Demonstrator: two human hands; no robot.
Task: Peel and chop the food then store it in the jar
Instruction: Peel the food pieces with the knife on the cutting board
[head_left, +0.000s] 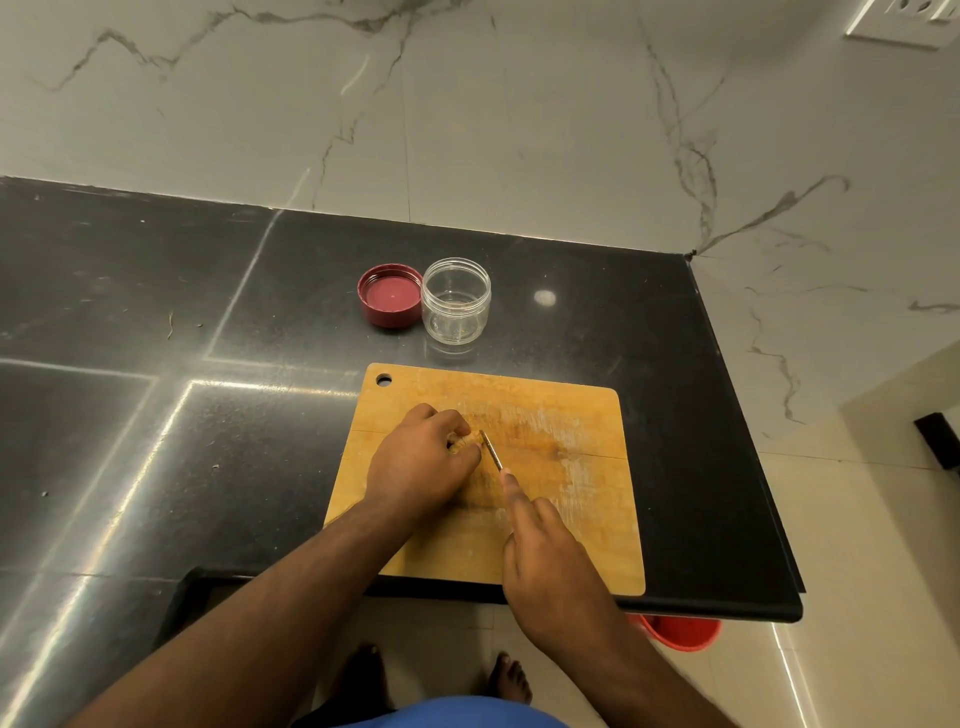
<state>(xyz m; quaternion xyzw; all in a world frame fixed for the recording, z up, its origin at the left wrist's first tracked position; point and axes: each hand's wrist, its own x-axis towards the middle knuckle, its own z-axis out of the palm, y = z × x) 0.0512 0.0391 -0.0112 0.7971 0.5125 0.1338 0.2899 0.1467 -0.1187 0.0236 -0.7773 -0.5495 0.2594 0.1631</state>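
Head view shows us our left hand (422, 462) curled over a small pale piece of food (464, 443) on the wooden cutting board (582, 525), fingertips pinching it down. Our right hand (545, 566) grips a knife, forefinger stretched along the spine; the blade (491, 450) rests against the food's right end. Beyond the board's far edge a clear jar (456, 301) stands upright with nothing in it, its red lid (389, 295) lying upturned just to its left on the black counter (260, 322).
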